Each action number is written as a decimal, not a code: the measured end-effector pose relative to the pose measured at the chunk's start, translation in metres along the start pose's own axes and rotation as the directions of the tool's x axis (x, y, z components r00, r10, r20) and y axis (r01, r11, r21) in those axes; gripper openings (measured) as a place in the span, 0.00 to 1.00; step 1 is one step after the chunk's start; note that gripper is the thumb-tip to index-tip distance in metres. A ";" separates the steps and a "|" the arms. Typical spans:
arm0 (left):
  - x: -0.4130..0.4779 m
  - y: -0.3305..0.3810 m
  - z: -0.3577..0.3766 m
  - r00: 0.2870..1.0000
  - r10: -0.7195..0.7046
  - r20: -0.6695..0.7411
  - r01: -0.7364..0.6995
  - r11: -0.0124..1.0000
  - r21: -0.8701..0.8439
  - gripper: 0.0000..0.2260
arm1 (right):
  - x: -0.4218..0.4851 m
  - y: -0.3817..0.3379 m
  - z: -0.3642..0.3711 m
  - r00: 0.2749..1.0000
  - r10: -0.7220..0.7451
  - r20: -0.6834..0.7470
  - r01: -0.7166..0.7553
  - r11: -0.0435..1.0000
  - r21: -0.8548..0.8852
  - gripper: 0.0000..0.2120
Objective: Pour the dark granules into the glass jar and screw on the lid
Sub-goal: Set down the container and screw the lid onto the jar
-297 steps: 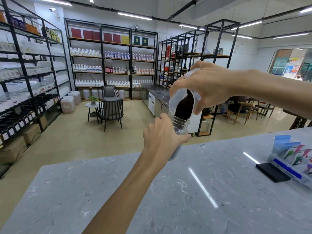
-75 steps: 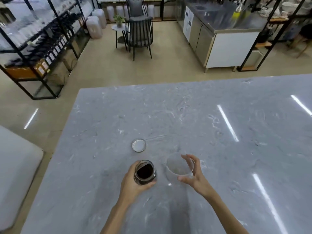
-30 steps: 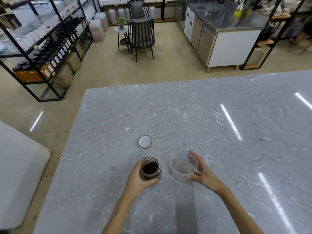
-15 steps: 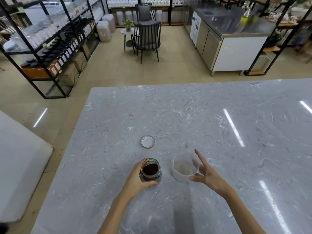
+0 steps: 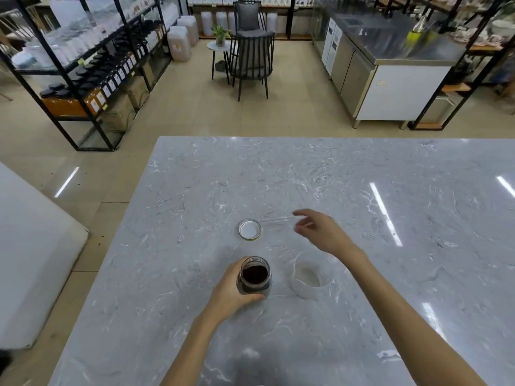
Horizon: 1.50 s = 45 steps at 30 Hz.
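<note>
Left hand (image 5: 232, 291) wrapped round the jar (image 5: 255, 275), upright on the table (image 5: 362, 190) and full of dark granules (image 5: 254, 275) (no lid on yet). Right hand (image 5: 323, 231) up over the table, fingers loose, holding nothing, near the lid (image 5: 250, 229). Empty cup (image 5: 310, 275) just beside the jar.

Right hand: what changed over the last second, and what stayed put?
The right hand let go of the empty plastic cup and moved forward and left, toward the lid, open and not yet touching it. The left hand still grips the filled glass jar; cup and lid unmoved.
</note>
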<state>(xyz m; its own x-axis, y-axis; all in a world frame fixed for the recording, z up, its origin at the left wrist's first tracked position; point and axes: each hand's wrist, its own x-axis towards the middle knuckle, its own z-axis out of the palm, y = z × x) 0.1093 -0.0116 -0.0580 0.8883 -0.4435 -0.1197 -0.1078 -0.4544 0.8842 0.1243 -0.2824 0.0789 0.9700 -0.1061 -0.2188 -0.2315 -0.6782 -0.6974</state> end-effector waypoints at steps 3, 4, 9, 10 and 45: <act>-0.001 0.001 0.001 1.000 -0.016 -0.010 0.016 1.000 -0.009 0.39 | 0.059 -0.033 0.045 0.968 -0.013 0.250 0.074 0.968 -0.239 0.23; -0.001 0.000 0.001 1.000 -0.025 -0.016 0.025 1.000 -0.011 0.40 | 0.074 -0.039 0.061 0.955 0.009 0.297 0.094 0.940 -0.329 0.26; 0.000 -0.002 0.001 0.999 -0.039 0.027 0.040 0.999 -0.035 0.41 | 0.111 -0.046 0.115 0.933 0.067 0.354 0.172 0.781 -0.600 0.40; 0.001 -0.003 0.002 0.999 -0.035 0.034 0.037 0.998 -0.041 0.41 | 0.113 -0.045 0.122 0.929 0.071 0.362 0.181 0.768 -0.614 0.42; -0.004 0.004 -0.002 0.997 -0.070 0.014 0.071 0.996 -0.049 0.38 | -0.062 -0.008 0.106 0.966 -0.257 0.032 0.255 0.965 0.060 0.35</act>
<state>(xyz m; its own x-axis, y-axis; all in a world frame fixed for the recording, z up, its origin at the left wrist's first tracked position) 0.1058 -0.0099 -0.0534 0.8873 -0.4212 -0.1879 -0.0227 -0.4466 0.8944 0.0582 -0.1931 0.0256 0.9940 0.0952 -0.0535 0.0196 -0.6378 -0.7699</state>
